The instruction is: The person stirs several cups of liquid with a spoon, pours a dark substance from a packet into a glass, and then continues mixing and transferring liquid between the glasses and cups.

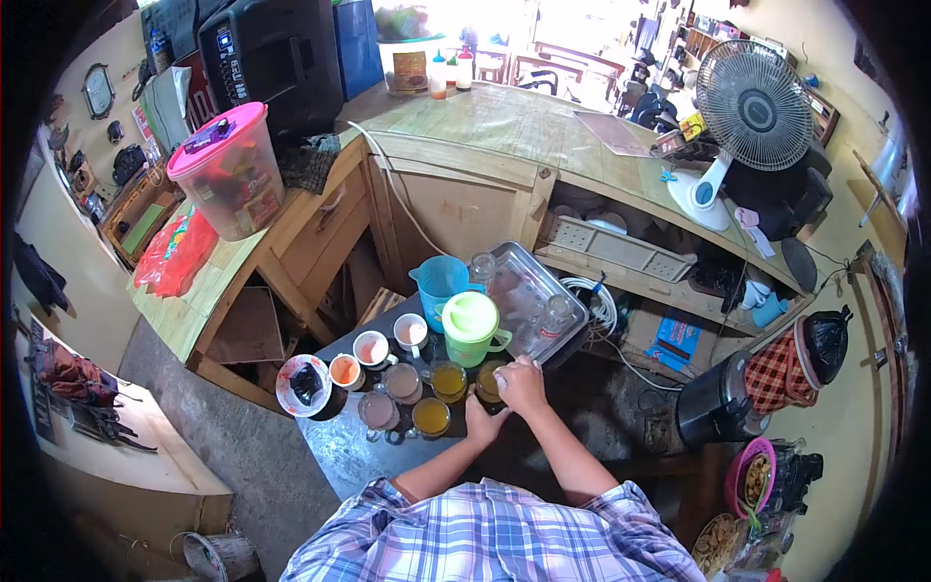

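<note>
My left hand [484, 421] is wrapped round the near side of a glass mug [490, 380] with a yellowish-brown drink. Just above its rim, my right hand [522, 386] is closed in a pinch; whatever the fingers hold is hidden. Left of these stand two glass mugs of yellow drink, one far [448, 380] and one near [431, 417]. Beside them are two mugs of cloudy greyish drink, one far [402, 384] and one near [377, 411]. A lidded light-green pitcher [470, 332] stands behind my hands, with a blue pitcher [439, 282] behind it.
Several white cups [370, 347] and a bowl [293, 403] with a dark bag line the table's left side. A metal tray [578, 308] with glasses lies at the far right. Wooden counters [456, 131] surround the table, one bearing a fan [756, 107] and another a pink-lidded tub [228, 179].
</note>
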A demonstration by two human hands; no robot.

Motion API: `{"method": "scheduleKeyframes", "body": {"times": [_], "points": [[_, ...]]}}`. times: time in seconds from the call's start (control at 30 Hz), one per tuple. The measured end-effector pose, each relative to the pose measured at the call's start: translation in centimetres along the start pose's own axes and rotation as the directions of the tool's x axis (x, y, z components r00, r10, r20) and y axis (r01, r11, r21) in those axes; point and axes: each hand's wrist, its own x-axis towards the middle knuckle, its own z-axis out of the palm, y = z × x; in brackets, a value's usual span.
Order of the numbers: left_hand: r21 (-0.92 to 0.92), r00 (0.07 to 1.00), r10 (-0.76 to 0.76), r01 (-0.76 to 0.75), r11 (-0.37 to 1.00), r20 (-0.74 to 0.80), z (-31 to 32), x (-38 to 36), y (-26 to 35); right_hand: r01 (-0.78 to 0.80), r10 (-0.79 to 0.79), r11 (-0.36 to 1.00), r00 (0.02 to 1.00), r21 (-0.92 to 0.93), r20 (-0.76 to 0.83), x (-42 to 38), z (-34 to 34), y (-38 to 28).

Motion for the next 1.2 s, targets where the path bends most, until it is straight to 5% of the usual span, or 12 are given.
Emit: {"method": "scheduleKeyframes", "body": {"times": [0.13,0.3,0.4,0.5,0.6,0.77,0.83,0.9,0.97,1.07,1.2], "points": [[-0.239,0.999,0.002,0.008,0.971,0.041,0.6,1.4,-0.6,-0.028,0.029,0.997,1.000,0.066,-0.009,0.0,0.5,-0.1],[-0.125,0.997,0.067,-0.073,0.990,-0.046,1.1,2.1,-0.7,-0.067,0.067,0.998,0.998,-0.012,0.019,0.0,0.4,0.0],[-0.134,0.998,0.055,-0.058,0.989,-0.025,1.3,1.9,-0.9,-0.111,0.110,0.989,0.994,0.102,0.012,0.1,0.7,0.1],[-0.120,0.993,0.066,-0.077,0.990,-0.095,2.0,1.6,-1.1,-0.116,0.114,0.993,0.991,-0.036,-0.064,-0.1,0.7,0.1],[-0.091,0.982,-0.060,0.044,0.995,-0.180,2.6,0.8,-0.6,-0.130,0.130,0.983,0.992,0.130,0.011,-0.5,1.3,0.5],[-0.050,0.996,0.022,-0.026,0.998,-0.085,1.7,1.2,-1.0,-0.123,0.123,0.992,0.992,-0.004,-0.025,-0.8,0.4,0.1],[-0.051,0.996,0.079,-0.081,0.995,-0.044,1.0,1.4,-0.1,-0.133,0.135,0.987,0.991,0.088,-0.015,-0.9,0.7,0.2],[-0.293,0.997,-0.077,0.078,0.953,0.018,0.6,0.9,0.6,-0.145,0.147,0.973,0.989,0.179,0.001,-0.9,0.6,0.1],[-0.267,0.997,-0.076,0.074,0.961,0.003,0.7,0.8,0.4,-0.116,0.117,0.993,0.989,0.011,-0.089,-0.9,0.1,-0.2],[-0.209,0.996,-0.076,0.064,0.976,-0.051,2.1,0.5,-1.6,-0.129,0.123,0.985,0.991,0.111,0.062,-1.1,0.7,0.3],[-0.111,0.990,-0.071,0.057,0.992,-0.122,2.6,0.2,-1.8,-0.075,0.084,0.989,0.994,0.124,-0.071,-1.2,0.0,-0.5]]}}
